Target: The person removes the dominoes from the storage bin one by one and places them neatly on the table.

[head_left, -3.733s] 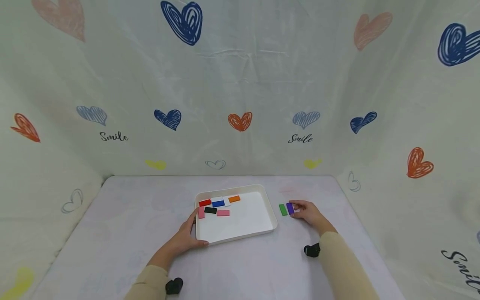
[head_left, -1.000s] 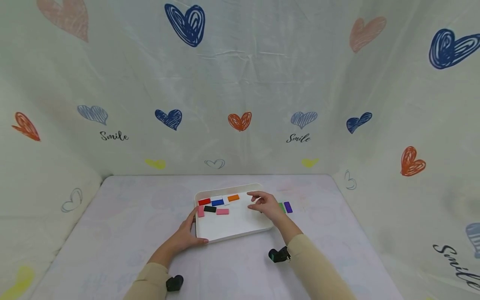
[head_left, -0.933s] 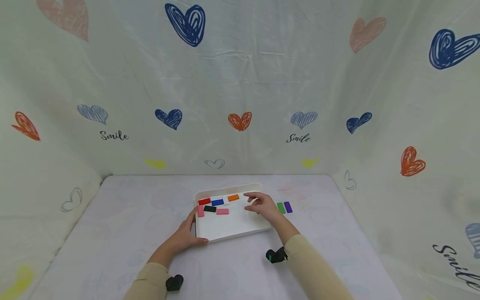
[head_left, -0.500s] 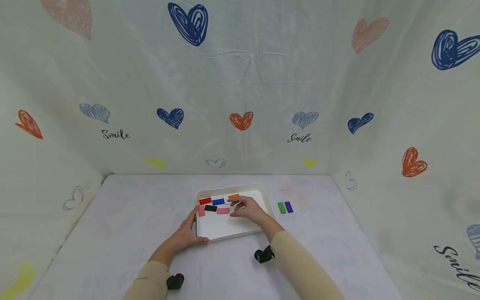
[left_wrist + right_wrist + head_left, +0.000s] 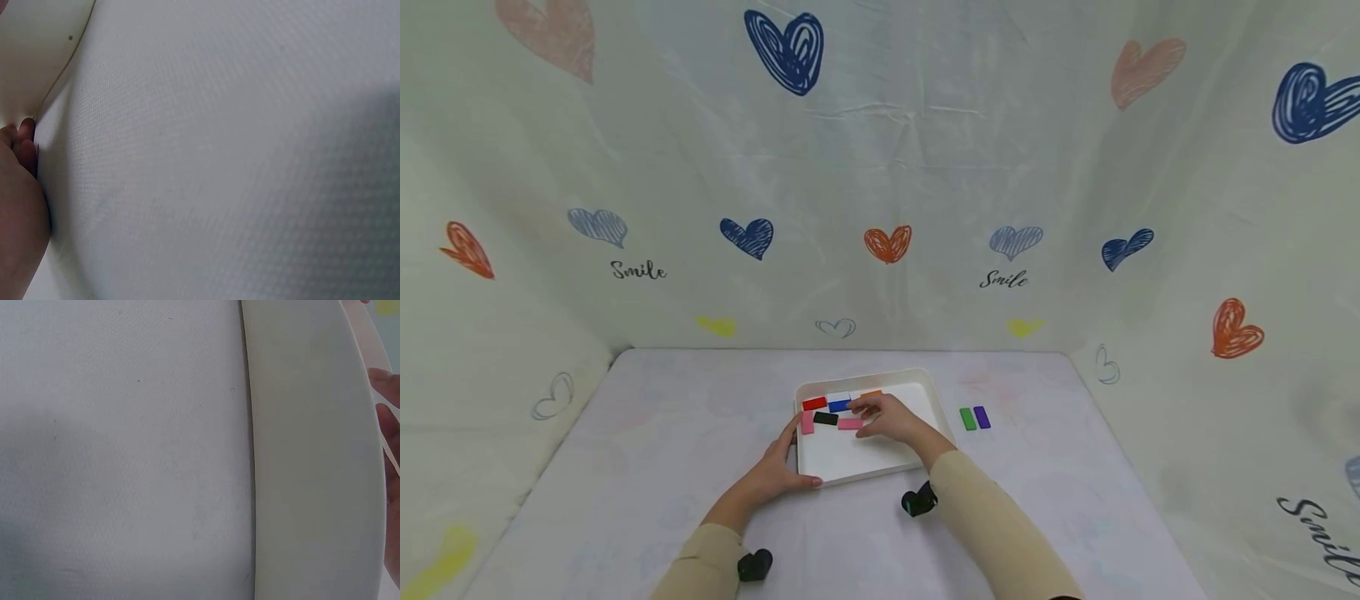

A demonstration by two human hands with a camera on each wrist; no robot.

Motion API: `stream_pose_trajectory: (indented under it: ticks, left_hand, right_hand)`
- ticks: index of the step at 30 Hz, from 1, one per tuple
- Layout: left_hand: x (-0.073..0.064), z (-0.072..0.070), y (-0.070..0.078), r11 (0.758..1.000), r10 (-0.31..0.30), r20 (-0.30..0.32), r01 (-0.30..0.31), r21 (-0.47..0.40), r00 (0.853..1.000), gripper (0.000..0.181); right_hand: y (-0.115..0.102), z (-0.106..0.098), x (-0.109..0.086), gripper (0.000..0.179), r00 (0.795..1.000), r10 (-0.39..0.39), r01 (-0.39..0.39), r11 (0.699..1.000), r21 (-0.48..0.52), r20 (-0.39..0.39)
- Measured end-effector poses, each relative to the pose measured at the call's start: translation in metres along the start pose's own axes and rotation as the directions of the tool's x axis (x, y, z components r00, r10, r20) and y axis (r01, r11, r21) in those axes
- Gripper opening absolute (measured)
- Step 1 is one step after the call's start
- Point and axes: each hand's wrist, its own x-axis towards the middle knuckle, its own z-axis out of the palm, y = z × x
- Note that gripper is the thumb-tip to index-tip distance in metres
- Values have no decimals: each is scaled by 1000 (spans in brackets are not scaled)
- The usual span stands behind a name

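A white tray (image 5: 880,460) holds small flat rectangular blocks: red (image 5: 814,403), blue (image 5: 839,406), white (image 5: 837,396), orange (image 5: 871,392), black (image 5: 826,418), and two pink ones. My left hand (image 5: 775,471) grips the tray's near left corner, thumb at the front wall and fingers along the left wall. Over the tray, my right hand (image 5: 891,419) has thumb and forefinger apart beside the right pink block (image 5: 848,424), partly covering the orange one. No block shows between its fingers; touch cannot be told. The left pink block (image 5: 807,422) lies by the left wall.
Right of the tray, a green block (image 5: 967,418) and a purple block (image 5: 982,417) lie side by side on the white-covered table (image 5: 1060,500). A heart-printed curtain (image 5: 940,167) surrounds the table. The tray's outer wall (image 5: 312,450) crosses the right wrist view.
My right hand has let go of the purple block beside the green one, then moved left over the tray to the right pink block. The left hand keeps its hold.
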Motion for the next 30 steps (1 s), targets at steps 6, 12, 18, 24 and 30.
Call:
stream_pose_trajectory:
  ticks: [6,12,18,24,30]
  left_hand:
    - [0,1,0,1000,-10,1,10,-3,1000,122]
    - [1,0,0,1000,-17,7,17,-1,1000,123]
    - [2,1,-2,1000,-17,7,17,-5,1000,123]
    - [2,1,-2,1000,-22,2,22,-3,1000,123]
    - [3,1,-1,1000,-20,0,20,-5,1000,123]
  right_hand:
    - [2,4,1,44,999,34,-34,999,11,5]
    - [0,8,2,45,999,36,-37,998,46,28]
    - [-2,13,2,44,999,19,-20,1000,14,46]
    - [-5,19,4,41,998,50,-46,996,-81,46]
    - [-1,24,7,41,996,87,-85,984,-157,5]
